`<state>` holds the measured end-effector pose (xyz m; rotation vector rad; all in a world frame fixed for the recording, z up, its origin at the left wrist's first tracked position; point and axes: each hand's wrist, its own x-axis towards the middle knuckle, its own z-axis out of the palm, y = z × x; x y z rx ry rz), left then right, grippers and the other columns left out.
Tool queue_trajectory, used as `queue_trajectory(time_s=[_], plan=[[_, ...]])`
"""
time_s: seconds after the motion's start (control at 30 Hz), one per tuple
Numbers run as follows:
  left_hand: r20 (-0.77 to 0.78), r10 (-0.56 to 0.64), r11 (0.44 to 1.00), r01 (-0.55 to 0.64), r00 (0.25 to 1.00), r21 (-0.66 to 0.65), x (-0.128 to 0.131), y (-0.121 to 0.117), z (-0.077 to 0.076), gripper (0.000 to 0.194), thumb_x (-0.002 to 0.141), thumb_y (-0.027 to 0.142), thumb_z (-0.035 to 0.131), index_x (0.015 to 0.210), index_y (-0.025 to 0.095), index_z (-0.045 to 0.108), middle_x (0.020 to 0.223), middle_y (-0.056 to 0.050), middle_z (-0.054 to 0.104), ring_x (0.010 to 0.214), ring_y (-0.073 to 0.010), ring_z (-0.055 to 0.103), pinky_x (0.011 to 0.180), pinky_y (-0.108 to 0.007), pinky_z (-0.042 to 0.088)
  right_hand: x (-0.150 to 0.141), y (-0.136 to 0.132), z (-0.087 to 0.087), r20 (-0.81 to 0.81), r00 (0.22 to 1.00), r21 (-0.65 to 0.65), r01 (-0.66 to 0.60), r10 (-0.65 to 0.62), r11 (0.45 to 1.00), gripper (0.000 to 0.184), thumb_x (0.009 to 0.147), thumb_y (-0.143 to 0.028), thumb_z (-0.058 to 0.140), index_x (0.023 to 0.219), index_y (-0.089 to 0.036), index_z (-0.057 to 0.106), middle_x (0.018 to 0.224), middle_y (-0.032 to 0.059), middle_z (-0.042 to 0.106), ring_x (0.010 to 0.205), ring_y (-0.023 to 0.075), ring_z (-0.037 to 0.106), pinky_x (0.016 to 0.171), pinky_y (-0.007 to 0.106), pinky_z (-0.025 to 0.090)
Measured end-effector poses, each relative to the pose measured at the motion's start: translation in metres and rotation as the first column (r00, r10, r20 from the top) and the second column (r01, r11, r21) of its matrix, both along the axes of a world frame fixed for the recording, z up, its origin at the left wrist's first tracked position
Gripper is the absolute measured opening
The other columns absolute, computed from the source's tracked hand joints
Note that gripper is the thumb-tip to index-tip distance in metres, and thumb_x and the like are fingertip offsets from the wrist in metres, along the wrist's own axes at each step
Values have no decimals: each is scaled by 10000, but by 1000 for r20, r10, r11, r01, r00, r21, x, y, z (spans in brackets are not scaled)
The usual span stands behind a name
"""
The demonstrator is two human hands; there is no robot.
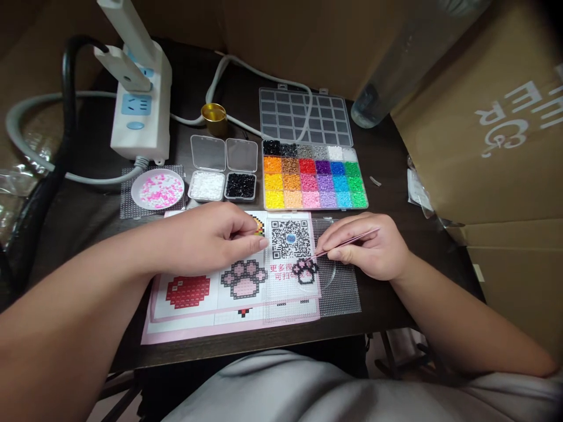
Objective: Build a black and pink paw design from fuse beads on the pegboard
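Observation:
My right hand point(373, 246) is closed around thin pinkish tweezers point(347, 241). Their tip reaches the small paw made of black and pink fuse beads point(305, 271). That paw sits on a clear pegboard point(338, 281), which lies partly over a printed pattern sheet point(211, 308). Resting over the sheet, my left hand point(215, 234) has its fingers curled in and its thumb pointing right, with nothing visible in it. Just below it is a printed paw pattern point(244, 278). Whether the tweezers grip a bead is too small to tell.
Behind the sheets stand an open bead case point(315, 176) of many colours, a box of white beads point(207, 186) and a box of black beads point(240, 186). A dish of pink and white beads point(158, 189), a power strip point(141, 111) and a gold cup point(214, 119) are farther left.

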<state>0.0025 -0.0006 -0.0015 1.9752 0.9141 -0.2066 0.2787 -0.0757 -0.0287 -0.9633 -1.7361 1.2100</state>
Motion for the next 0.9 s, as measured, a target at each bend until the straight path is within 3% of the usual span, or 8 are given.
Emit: queue_trajectory(time_s=[0.13, 0.2, 0.3, 0.4, 0.5, 0.57, 0.7, 0.9], plan=[[6, -10, 1000, 10, 1000, 1, -1, 0, -1, 455, 902, 515, 507, 573, 213, 419, 538, 31, 416, 483, -99, 363, 480, -273, 264, 1, -2, -1, -60, 997, -76, 41, -46, 996, 65, 793, -155, 837, 849, -184, 854, 835, 88, 830, 661, 166, 755, 576, 246, 617], [14, -9, 1000, 9, 1000, 2, -3, 0, -1, 450, 902, 516, 511, 583, 214, 409, 552, 30, 421, 502, -104, 371, 492, -278, 264, 4, -4, -5, -111, 989, -130, 87, -102, 988, 74, 823, -194, 826, 892, -184, 853, 886, 95, 826, 503, 107, 650, 421, 213, 510], [15, 2, 1000, -2, 1000, 3, -5, 0, -3, 449, 905, 521, 513, 597, 216, 396, 568, 31, 416, 520, -111, 370, 503, -289, 256, 8, -1, -12, -166, 945, -91, 270, -282, 959, 92, 870, -255, 795, 921, -194, 843, 914, 90, 814, 473, 92, 598, 425, 237, 500], [27, -9, 1000, 9, 1000, 23, -6, -1, -4, 450, 929, 516, 481, 608, 217, 377, 589, 31, 409, 549, -119, 379, 530, -296, 271, 8, 9, -16, -142, 849, 18, 517, -509, 856, 86, 879, -251, 780, 932, -212, 837, 862, 64, 805, 480, 97, 598, 461, 254, 523], [45, -1, 1000, 0, 999, 19, -6, -2, -3, 442, 926, 503, 493, 610, 221, 365, 588, 33, 397, 552, -124, 373, 536, -304, 261, 2, 20, -14, -76, 772, 92, 636, -632, 766, 90, 850, -259, 784, 885, -190, 831, 793, 58, 794, 475, 110, 612, 467, 263, 552], [44, 4, 1000, -5, 999, 10, -6, -2, -1, 435, 926, 499, 495, 615, 224, 368, 594, 34, 400, 554, -126, 373, 537, -305, 260, -5, 26, -11, -48, 756, 112, 653, -652, 749, 107, 839, -268, 774, 861, -178, 826, 807, 67, 802, 482, 115, 631, 473, 266, 572], [33, -9, 1000, 8, 999, 15, -5, -2, 1, 432, 930, 507, 480, 621, 225, 374, 601, 36, 405, 562, -124, 379, 541, -296, 273, -12, 29, -10, 8, 785, 117, 615, -620, 780, 115, 828, -260, 758, 843, -169, 826, 787, 71, 807, 495, 125, 655, 485, 268, 593], [37, 3, 1000, -2, 999, -1, -4, -2, 1, 443, 919, 520, 497, 609, 223, 387, 591, 34, 418, 559, -127, 385, 543, -297, 276, -8, 26, -11, 38, 787, 132, 607, -615, 784, 107, 819, -242, 757, 819, -160, 827, 786, 79, 811, 490, 129, 657, 453, 254, 581]])
